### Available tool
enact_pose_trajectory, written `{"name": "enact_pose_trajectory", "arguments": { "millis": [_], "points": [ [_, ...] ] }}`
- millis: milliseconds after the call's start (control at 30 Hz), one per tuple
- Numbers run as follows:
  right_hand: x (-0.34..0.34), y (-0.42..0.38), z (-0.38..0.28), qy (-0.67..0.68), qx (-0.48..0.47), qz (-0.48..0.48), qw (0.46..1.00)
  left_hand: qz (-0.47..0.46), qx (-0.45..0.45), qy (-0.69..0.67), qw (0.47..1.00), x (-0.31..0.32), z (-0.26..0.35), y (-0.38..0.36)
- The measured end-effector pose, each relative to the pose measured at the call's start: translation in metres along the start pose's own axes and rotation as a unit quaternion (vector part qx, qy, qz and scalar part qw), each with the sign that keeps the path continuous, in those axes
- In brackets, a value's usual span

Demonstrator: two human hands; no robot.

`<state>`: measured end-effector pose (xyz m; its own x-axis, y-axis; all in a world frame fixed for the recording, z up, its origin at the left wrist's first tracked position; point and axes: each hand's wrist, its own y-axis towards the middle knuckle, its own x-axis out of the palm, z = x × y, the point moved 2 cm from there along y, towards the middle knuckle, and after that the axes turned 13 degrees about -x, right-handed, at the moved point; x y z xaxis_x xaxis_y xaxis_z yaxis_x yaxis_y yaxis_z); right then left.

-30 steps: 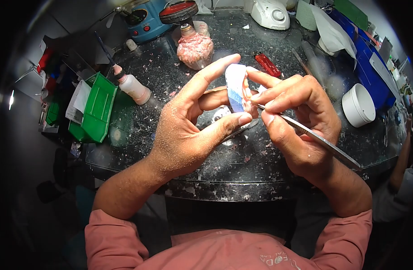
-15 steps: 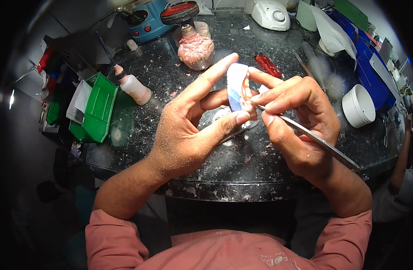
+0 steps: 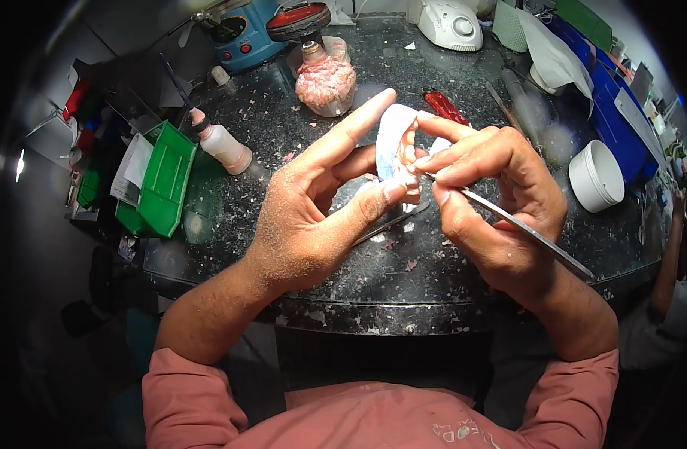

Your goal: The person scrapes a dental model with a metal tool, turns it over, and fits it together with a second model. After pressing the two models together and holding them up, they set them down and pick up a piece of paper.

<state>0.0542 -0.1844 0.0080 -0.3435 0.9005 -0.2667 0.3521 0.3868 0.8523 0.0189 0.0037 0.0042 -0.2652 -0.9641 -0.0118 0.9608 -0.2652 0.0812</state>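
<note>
My left hand (image 3: pixel 306 202) grips a dental model (image 3: pixel 389 142), a white and bluish plaster base with a row of teeth along its right side. The thumb presses its lower part while the fingers reach behind and above. In my right hand (image 3: pixel 500 202), a slim metal carving tool (image 3: pixel 534 236) is held like a pen, its tip at the lower teeth. Fingers of the right hand also rest against the model's toothed side. The exact contact of the tip is hidden by the fingertips. Beneath the model, another thin metal instrument (image 3: pixel 392 224) lies on the bench.
The dark bench (image 3: pixel 343 288) is strewn with pink and white scraps. On it stand a burner crusted with pink wax (image 3: pixel 325 82), a dropper bottle (image 3: pixel 226 148), a green bin (image 3: pixel 160 179), a white tub (image 3: pixel 596 177), a red object (image 3: pixel 445 108) and a blue machine (image 3: pixel 244 37).
The dental model has turned slightly, showing more of its teeth. My left thumb has shifted a little up and left on it. The carving tool stays at the teeth, barely moved.
</note>
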Motion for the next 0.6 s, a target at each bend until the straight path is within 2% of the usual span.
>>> {"name": "enact_pose_trajectory", "arguments": {
  "millis": [367,433,500,600],
  "points": [
    [-0.0019,0.0004,-0.0011,-0.016,0.007,-0.010,1.000,-0.002,-0.009,-0.027,1.000,0.0002,0.0029,0.0015],
    [-0.0033,-0.0004,-0.0002,-0.013,0.011,-0.012,1.000,-0.027,0.002,-0.045,0.999,-0.0019,0.0008,0.0017],
    [-0.0042,0.0000,-0.0007,-0.063,-0.012,-0.037,0.997,-0.029,0.002,-0.045,0.999,-0.0024,0.0010,0.0017],
    [-0.0050,-0.0005,-0.0001,-0.056,-0.005,-0.040,0.998,-0.034,-0.004,-0.050,0.998,-0.0042,0.0013,0.0022]
  ]
}}
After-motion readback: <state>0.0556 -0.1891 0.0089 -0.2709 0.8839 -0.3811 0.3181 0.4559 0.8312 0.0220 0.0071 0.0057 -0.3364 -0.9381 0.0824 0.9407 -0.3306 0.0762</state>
